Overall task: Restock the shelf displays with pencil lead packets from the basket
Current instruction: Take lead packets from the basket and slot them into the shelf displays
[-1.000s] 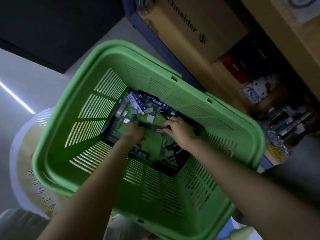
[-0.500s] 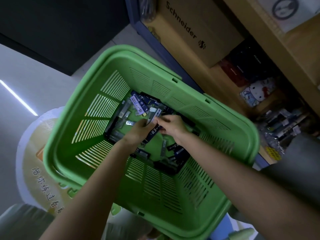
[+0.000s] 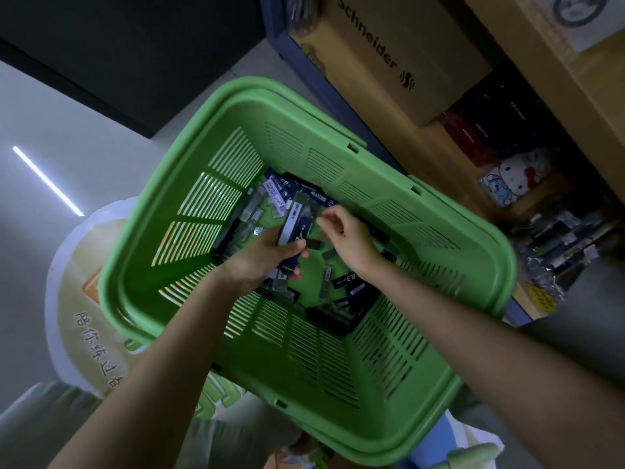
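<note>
A green basket [image 3: 182,170] fills the middle of the frame, tilted, with shelves along the upper right edge holding a brown cardboard box [image 3: 399,55] and a cartoon cat pouch [image 3: 514,177]. A round floor sticker [image 3: 84,299] shows at lower left. Both arms reach into the basket. The left hand [image 3: 260,262] grips a small bundle of packets [image 3: 294,231], blue and white, fanned upward. The right hand [image 3: 348,236] hovers just beside it, fingers loosely curled with nothing seen in them. Loose packets [image 3: 348,280] lie scattered on the basket bottom.
</note>
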